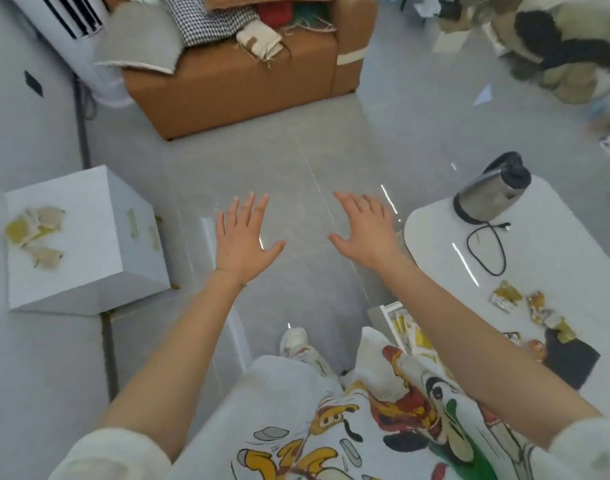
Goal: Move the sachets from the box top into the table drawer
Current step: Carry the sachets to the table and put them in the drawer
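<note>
Left hand [242, 237]: held out over the floor, palm down, fingers straight and spread; it has hold of nothing.
Right hand [365, 230]: the same, splayed flat in the air, nothing in it.
Sachets [33, 230]: a loose heap of yellow and pale packets at 9 o'clock, lying on the box top near its outer edge, well apart from both hands.
Box [88, 209]: white cube on the floor at 9 o'clock, with small gold fittings on the side facing the person.
Drawer [388, 313]: at 4 o'clock under the table edge; it appears pulled out, with yellow contents showing. The right forearm and shirt hide most of it.
Table [556, 244]: white top at 3 o'clock. It carries a steel kettle [490, 192], a black cord [487, 247] and a scatter of similar packets [532, 306].
Progress: judged not begun or between trips, since sachets remain on the box.
Risk, spill: the heap sits close to the box edge, so a sweeping grab could push light packets onto the floor.
Risk, mix-up: the table-top packets look alike and could be taken by mistake.
Risk, drop-off: the drawer mouth is half hidden and narrow in view, so a blind release may land beside it.
Risk, snag: the cord loop lies near the reach path.
</note>
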The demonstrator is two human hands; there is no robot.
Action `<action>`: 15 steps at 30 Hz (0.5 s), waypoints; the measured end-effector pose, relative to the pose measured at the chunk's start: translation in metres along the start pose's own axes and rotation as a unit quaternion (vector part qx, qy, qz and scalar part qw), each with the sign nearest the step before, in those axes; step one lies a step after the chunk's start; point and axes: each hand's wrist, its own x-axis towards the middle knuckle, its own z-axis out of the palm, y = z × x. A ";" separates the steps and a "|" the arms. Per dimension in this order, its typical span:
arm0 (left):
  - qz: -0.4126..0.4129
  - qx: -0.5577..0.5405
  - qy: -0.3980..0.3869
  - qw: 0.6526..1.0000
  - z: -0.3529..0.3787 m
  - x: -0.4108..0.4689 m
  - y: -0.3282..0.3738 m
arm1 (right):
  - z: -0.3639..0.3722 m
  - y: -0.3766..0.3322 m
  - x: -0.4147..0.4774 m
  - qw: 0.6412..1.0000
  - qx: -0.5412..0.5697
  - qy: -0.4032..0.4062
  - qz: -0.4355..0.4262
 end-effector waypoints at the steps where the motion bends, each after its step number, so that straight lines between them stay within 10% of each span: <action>1: -0.015 -0.006 0.008 1.000 -0.007 0.002 -0.015 | 0.002 -0.016 0.013 1.000 -0.001 -0.001 -0.014; 15: -0.226 -0.046 0.080 0.970 -0.071 0.017 -0.176 | 0.033 -0.187 0.173 0.983 0.008 -0.070 -0.172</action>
